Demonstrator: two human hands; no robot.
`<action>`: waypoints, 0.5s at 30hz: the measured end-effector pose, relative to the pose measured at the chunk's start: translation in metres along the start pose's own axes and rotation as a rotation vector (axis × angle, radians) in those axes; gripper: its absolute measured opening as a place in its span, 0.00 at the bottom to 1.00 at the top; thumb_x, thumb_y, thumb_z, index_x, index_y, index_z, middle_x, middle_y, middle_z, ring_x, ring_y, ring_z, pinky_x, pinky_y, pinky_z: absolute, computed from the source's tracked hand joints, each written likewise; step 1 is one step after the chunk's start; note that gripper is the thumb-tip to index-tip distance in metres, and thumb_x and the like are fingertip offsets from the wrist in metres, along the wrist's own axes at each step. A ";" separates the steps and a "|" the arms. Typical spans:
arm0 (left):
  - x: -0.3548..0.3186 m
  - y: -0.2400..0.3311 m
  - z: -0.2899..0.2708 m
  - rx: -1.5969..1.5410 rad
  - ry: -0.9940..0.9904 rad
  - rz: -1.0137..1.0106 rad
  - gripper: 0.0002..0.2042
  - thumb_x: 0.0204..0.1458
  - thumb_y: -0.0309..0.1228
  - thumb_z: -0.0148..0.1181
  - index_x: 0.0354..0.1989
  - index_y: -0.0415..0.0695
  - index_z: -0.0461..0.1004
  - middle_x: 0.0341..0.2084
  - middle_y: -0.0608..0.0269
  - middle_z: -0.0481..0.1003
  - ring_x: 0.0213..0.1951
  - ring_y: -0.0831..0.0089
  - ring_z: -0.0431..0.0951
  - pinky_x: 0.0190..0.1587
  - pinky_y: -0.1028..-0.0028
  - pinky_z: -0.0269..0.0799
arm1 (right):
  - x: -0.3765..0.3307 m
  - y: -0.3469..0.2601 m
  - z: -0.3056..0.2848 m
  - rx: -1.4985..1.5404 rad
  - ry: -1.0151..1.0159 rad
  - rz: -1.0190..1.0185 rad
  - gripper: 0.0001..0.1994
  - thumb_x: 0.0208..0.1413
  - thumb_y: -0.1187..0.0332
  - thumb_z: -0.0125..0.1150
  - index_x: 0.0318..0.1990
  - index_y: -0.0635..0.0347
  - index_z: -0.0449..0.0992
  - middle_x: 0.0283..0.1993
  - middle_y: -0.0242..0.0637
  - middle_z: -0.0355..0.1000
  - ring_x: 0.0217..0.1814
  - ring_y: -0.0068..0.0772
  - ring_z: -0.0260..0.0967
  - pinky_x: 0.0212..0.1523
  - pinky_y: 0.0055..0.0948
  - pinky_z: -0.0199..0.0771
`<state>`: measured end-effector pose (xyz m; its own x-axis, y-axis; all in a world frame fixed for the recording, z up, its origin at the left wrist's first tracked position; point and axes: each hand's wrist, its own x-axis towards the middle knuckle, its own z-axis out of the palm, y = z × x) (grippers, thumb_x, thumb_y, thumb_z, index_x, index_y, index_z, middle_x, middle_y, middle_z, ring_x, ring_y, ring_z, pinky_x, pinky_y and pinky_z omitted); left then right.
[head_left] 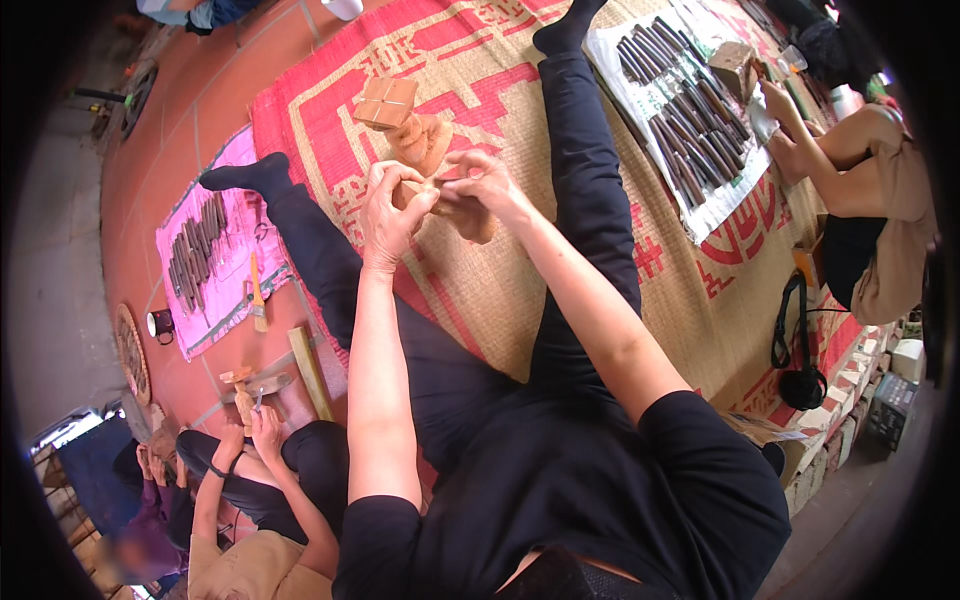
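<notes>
A carved piece of light brown wood (425, 142) lies between my outstretched legs, its square block end (386, 101) pointing away from me and its rounded near end below my hands. My left hand (393, 207) is curled at the carving's left side, thumb and forefinger pinched against the wood. From the right, my right hand (482, 184) meets it over the carving, fingers closed round a thin dark thing whose kind is hidden by the fingers. The fingertips of both hands nearly touch.
The carving rests on a red and tan woven mat (500, 110). Several dark-handled tools (700, 130) lie on a white cloth at right, beside a seated person. More tools (198, 245) and a brush (258, 295) are on a pink cloth at left. Another person at lower left holds a wooden figure (243, 398).
</notes>
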<state>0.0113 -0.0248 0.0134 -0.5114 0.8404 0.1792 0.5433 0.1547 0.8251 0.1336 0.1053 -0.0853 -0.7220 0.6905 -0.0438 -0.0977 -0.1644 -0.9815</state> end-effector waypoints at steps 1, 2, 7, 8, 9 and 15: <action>0.000 -0.001 -0.002 -0.012 -0.008 -0.019 0.14 0.44 0.37 0.64 0.35 0.41 0.73 0.39 0.60 0.68 0.45 0.65 0.71 0.51 0.69 0.65 | -0.002 0.003 0.010 0.069 -0.068 0.033 0.20 0.44 0.71 0.73 0.47 0.63 0.78 0.41 0.34 0.72 0.46 0.28 0.70 0.50 0.27 0.70; 0.000 -0.004 -0.004 -0.033 -0.013 -0.021 0.14 0.44 0.38 0.64 0.34 0.41 0.73 0.39 0.59 0.68 0.45 0.65 0.71 0.52 0.69 0.65 | -0.005 0.004 0.013 0.085 -0.027 0.104 0.16 0.44 0.70 0.74 0.41 0.64 0.78 0.40 0.33 0.72 0.45 0.28 0.70 0.48 0.27 0.71; -0.002 -0.006 -0.006 0.052 0.012 0.076 0.14 0.42 0.39 0.66 0.32 0.44 0.74 0.37 0.62 0.68 0.43 0.65 0.73 0.48 0.67 0.69 | 0.004 0.044 -0.038 -0.276 0.098 0.205 0.14 0.41 0.68 0.75 0.27 0.64 0.72 0.32 0.37 0.71 0.39 0.28 0.71 0.41 0.28 0.71; -0.004 -0.006 -0.005 0.066 0.016 0.074 0.14 0.42 0.38 0.66 0.32 0.44 0.73 0.37 0.62 0.68 0.43 0.65 0.73 0.48 0.67 0.69 | 0.001 0.032 -0.032 -0.248 0.129 0.124 0.13 0.41 0.69 0.74 0.27 0.63 0.72 0.33 0.38 0.71 0.38 0.30 0.71 0.40 0.29 0.71; -0.005 -0.006 -0.004 0.039 0.022 0.051 0.14 0.42 0.38 0.66 0.32 0.44 0.73 0.37 0.62 0.68 0.43 0.65 0.73 0.48 0.67 0.69 | -0.002 0.022 -0.022 -0.219 0.159 0.045 0.12 0.41 0.70 0.73 0.26 0.63 0.72 0.34 0.39 0.71 0.37 0.31 0.71 0.40 0.29 0.71; -0.001 -0.014 -0.008 -0.038 0.016 0.036 0.14 0.42 0.39 0.66 0.33 0.42 0.74 0.38 0.61 0.68 0.45 0.66 0.72 0.49 0.67 0.68 | -0.019 0.009 0.008 0.088 0.164 0.144 0.09 0.49 0.73 0.70 0.33 0.61 0.73 0.37 0.34 0.72 0.34 0.19 0.68 0.34 0.20 0.70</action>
<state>-0.0015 -0.0320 0.0061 -0.5027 0.8366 0.2178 0.5360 0.1040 0.8378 0.1407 0.0853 -0.0919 -0.6128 0.7594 -0.2188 -0.0666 -0.3255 -0.9432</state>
